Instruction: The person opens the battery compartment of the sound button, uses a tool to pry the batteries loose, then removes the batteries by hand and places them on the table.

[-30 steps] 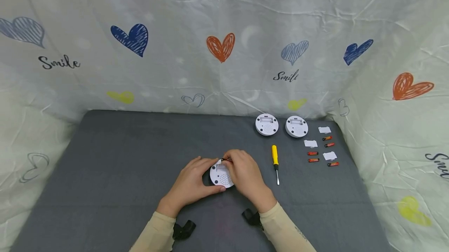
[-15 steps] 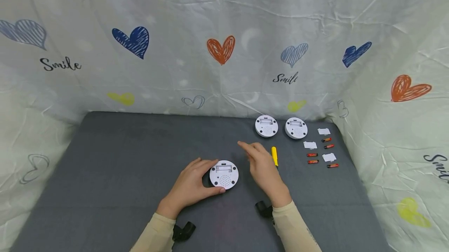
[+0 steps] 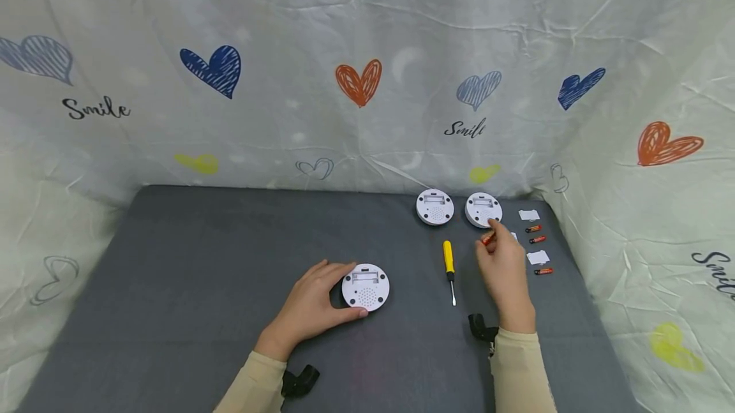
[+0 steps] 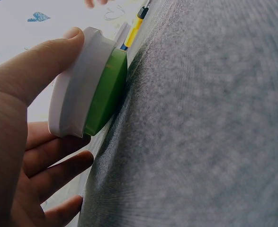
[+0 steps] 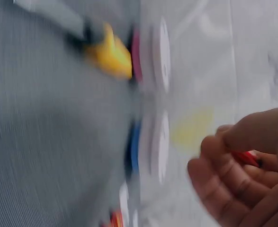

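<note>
A round white device [image 3: 365,287] with speaker holes and an open battery compartment faces up near the table's middle. My left hand [image 3: 312,298] grips its left edge between thumb and fingers. From the left wrist, the device [image 4: 79,85] shows a green underside, and my left thumb presses its white rim. Over on the right, my right hand [image 3: 505,269] pinches a red battery [image 3: 487,238], held up off the table. In the right wrist view the red battery [image 5: 246,158] is mostly hidden by curled fingers; whether a second one is held, I cannot tell.
Two similar devices, one pink-based [image 5: 161,54] and one blue-based [image 5: 160,146], stand at the back right. A yellow-handled screwdriver [image 3: 448,260] lies between my hands. White battery covers [image 3: 538,258] and loose batteries [image 3: 543,270] lie at far right. A printed cloth [image 3: 275,81] hangs behind.
My right hand has left the device, moved right past the screwdriver, and picked up a battery. My left hand has kept its grip, and the device has stayed in place.
</note>
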Demonstrator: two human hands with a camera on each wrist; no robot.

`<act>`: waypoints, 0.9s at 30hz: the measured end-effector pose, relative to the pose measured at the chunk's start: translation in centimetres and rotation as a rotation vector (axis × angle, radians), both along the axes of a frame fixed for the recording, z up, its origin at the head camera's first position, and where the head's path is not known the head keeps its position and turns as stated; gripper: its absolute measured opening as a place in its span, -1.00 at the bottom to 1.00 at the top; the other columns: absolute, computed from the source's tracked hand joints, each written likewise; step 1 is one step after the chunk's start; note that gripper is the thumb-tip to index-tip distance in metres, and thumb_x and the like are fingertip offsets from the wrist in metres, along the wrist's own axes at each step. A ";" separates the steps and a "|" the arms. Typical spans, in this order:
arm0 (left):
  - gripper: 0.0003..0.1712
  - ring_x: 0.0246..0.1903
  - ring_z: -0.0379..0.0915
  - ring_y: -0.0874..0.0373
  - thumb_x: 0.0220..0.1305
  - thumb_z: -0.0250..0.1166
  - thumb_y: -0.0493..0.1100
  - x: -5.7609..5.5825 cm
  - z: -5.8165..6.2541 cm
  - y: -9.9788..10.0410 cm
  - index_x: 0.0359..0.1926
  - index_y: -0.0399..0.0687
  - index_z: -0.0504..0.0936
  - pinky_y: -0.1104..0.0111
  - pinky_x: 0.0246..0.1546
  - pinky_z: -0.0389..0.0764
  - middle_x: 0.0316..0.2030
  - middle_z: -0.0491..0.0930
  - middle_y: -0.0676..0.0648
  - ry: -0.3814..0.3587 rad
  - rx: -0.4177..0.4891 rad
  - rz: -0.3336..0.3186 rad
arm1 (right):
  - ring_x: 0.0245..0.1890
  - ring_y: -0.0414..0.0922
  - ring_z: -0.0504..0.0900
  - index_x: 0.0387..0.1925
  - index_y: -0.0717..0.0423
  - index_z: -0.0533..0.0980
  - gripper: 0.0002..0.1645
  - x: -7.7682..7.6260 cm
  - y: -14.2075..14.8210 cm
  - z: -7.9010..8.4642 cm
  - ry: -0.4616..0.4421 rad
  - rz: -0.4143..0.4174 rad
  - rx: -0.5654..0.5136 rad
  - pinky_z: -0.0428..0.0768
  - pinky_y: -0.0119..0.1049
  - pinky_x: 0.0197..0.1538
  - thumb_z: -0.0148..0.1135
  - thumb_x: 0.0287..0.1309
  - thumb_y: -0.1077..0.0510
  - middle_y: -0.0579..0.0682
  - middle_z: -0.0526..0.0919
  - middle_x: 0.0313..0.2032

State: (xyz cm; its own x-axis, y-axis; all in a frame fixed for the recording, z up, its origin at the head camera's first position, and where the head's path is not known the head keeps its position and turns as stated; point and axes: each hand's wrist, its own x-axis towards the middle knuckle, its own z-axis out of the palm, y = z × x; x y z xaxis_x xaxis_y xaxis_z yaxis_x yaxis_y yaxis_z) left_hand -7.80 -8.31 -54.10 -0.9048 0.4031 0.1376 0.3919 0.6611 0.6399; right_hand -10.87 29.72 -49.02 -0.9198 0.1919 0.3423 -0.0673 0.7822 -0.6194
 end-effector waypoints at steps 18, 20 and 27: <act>0.08 0.50 0.36 -0.32 0.03 0.71 0.40 -0.2 -0.2 0.2 0.50 0.05 0.62 -0.25 0.48 0.38 0.38 0.63 -0.07 0.009 0.009 0.006 | -0.20 0.21 0.70 0.03 0.36 0.71 -0.45 4.8 13.8 -2.7 -0.402 -0.327 0.066 0.57 0.00 -0.28 0.39 0.43 -0.10 0.29 0.78 -0.17; 0.09 0.50 0.37 -0.30 0.03 0.71 0.40 -0.2 -0.3 0.1 0.50 0.05 0.62 -0.23 0.49 0.38 0.38 0.63 -0.06 0.012 0.010 0.006 | -0.16 0.26 0.70 0.08 0.35 0.69 -0.44 5.0 14.3 -3.1 -0.396 -0.319 0.086 0.60 0.09 -0.23 0.40 0.43 -0.10 0.32 0.78 -0.12; 0.09 0.51 0.35 -0.32 0.03 0.69 0.42 -0.3 -0.4 0.2 0.50 0.05 0.61 -0.26 0.48 0.38 0.39 0.63 -0.06 0.013 0.006 0.003 | 0.03 0.45 0.64 0.40 0.29 0.51 -0.22 5.4 15.0 -3.3 -0.523 -0.303 0.188 0.60 0.36 -0.10 0.34 0.46 -0.21 0.46 0.64 0.20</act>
State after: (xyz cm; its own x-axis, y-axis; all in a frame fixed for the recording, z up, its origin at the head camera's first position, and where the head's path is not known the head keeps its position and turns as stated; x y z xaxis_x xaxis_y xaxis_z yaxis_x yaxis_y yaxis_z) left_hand -8.06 -8.13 -54.47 -0.9039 0.3999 0.1518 0.3985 0.6583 0.6387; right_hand -5.42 44.67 -52.36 -0.8889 0.4502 -0.0851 0.4486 0.8176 -0.3609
